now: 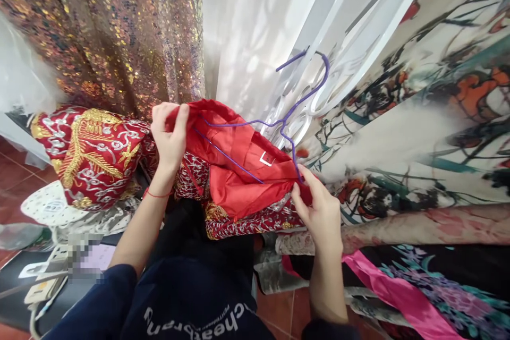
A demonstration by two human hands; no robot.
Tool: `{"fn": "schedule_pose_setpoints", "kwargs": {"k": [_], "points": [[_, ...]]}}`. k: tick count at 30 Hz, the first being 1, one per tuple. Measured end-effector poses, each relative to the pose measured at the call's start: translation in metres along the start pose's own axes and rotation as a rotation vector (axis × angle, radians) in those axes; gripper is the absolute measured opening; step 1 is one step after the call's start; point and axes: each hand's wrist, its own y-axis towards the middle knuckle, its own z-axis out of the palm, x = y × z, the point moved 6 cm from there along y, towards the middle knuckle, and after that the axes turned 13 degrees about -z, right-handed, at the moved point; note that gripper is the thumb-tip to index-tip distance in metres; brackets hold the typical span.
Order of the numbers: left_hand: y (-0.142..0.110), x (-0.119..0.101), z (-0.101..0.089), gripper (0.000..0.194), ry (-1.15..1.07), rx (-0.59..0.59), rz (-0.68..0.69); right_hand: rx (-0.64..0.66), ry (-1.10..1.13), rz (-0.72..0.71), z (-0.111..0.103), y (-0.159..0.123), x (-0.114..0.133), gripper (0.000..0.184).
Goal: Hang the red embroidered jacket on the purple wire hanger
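Note:
A red garment (235, 162) with gold and silver embroidery lies across my lap, its plain red lining turned outward. A thin purple wire hanger (297, 109) sits partly inside it, hook pointing up. My left hand (169, 135) pinches the left shoulder of the lining, fingers closed on the cloth. My right hand (319, 207) grips the right edge of the garment where the hanger's end comes down, fingers closed. The embroidered outer side (93, 154) bunches to the left.
Sequinned brown-gold fabric (119, 26) hangs behind on the left, white sheer cloth (255, 21) in the middle, floral printed fabric (430, 95) on the right. White hangers (298, 117) lie behind the purple one. A pink ribbon (390, 289) and papers (51, 271) lie on the tiled floor.

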Motion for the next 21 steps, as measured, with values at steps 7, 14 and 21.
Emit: {"fn": "schedule_pose_setpoints", "kwargs": {"k": [7,14,21], "points": [[0.015,0.048,0.019,0.041,-0.263,0.200,-0.248,0.067,-0.046,-0.065,0.004,-0.009,0.000,0.057],[0.037,0.081,0.036,0.061,-0.419,0.436,-0.423,-0.144,-0.256,-0.008,0.007,-0.001,0.005,0.043],[0.021,0.081,0.012,0.060,-0.429,0.372,-0.428,-0.272,-0.197,-0.007,0.035,0.017,0.002,0.029]]}}
